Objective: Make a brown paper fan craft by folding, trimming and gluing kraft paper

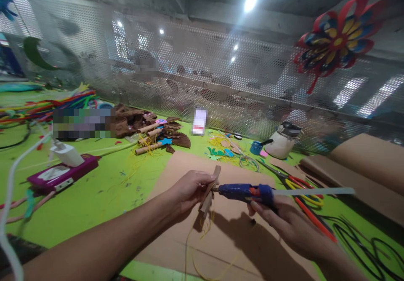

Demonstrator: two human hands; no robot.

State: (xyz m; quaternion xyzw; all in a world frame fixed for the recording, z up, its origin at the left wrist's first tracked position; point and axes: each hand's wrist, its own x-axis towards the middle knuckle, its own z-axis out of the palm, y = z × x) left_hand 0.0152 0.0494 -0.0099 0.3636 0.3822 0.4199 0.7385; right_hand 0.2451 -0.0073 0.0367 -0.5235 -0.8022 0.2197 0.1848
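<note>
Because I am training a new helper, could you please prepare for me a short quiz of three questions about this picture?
1. Which hand is holding the blue glue gun?
2. True or false: the left hand is empty.
3. What does the purple power strip rest on? A) the brown paper; B) the green table; C) the perforated screen.

Key: 1. The right hand. 2. False, it holds a brown piece. 3. B.
</note>
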